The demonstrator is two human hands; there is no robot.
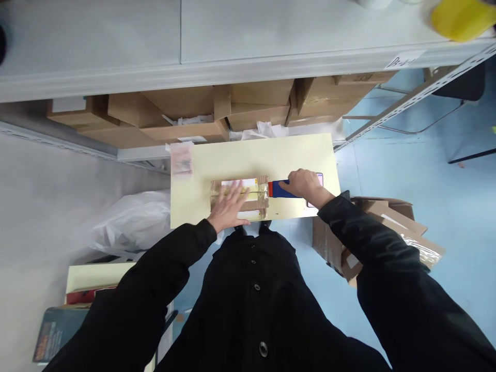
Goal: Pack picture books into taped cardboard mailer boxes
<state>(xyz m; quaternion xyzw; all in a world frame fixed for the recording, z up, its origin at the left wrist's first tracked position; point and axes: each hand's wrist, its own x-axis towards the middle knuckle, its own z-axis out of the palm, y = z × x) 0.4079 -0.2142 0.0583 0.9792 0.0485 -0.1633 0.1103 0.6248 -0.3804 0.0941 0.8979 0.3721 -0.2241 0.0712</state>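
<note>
A taped cardboard box (pixel 253 204) with white labels lies on the pale yellow tabletop (pixel 256 155). Fingers spread, my left hand (pixel 231 204) rests flat on top of the box towards its left side. My right hand (pixel 304 185) is closed around a flat blue tool with a red end (pixel 284 189); its exact kind cannot be made out. The red end meets or nearly meets the right side of the box. Partly behind my right hand lies a phone (pixel 320 181), its screen lit.
A small clear packet (pixel 181 159) sits at the table's left corner. Cardboard boxes (pixel 182 113) fill the grey shelf beyond. On the floor, an open carton (pixel 329 243) of cardboard pieces stands right; a white plastic bag (pixel 135 219) lies left.
</note>
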